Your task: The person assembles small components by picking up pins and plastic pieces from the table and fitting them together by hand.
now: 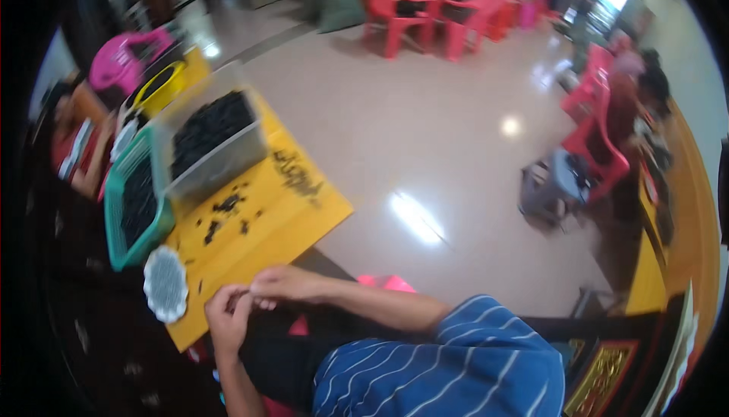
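Observation:
My left hand (228, 317) and my right hand (279, 283) meet at the near edge of a yellow tabletop (281, 223). The fingers of both are bent and pressed together at the tips. Whatever lies between them is too small or hidden to name. Beside my left hand sits a white scalloped dish (165, 284) with a grey inside. Small black pieces (226, 204) are scattered on the yellow top beyond my hands, and more dark thin pieces (296, 178) lie near its far right edge.
A translucent bin (216, 163) and a green basket (114, 223), both filled with black pieces, stand at the left. Behind them is a yellow container (168, 92). A person in red (95, 144) sits far left. Pink chairs (391, 0) and a grey stool (554, 182) stand across the floor.

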